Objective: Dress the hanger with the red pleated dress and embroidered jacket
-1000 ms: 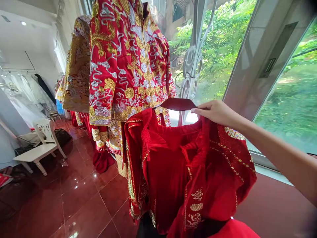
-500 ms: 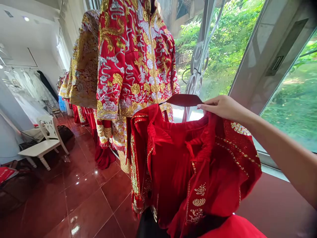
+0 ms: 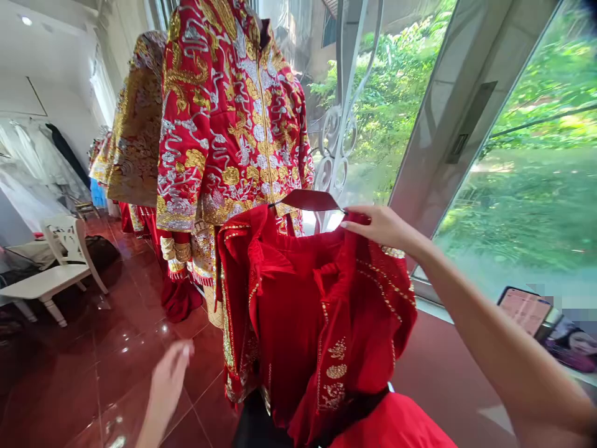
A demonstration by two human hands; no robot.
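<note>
My right hand [image 3: 380, 225] pinches the top edge of a red embroidered skirt [image 3: 303, 311] and holds it up, next to a dark red strap [image 3: 305, 200] at its waist. The skirt hangs in folds with gold trim, in front of a red jacket [image 3: 228, 118] with gold and silver embroidery on a mannequin. My left hand [image 3: 170, 379] is low at the bottom left, blurred, fingers together and extended, holding nothing, left of the skirt.
A second gold embroidered garment [image 3: 135, 137] hangs behind the jacket. A white chair [image 3: 56, 261] stands at the left on the glossy red tile floor [image 3: 116, 367]. A large window [image 3: 513, 186] runs along the right, with a phone [image 3: 525, 308] on the red ledge.
My left hand has come into view at the bottom left. The view has shifted so the jacket and skirt sit further left, and the phone on the ledge now shows.
</note>
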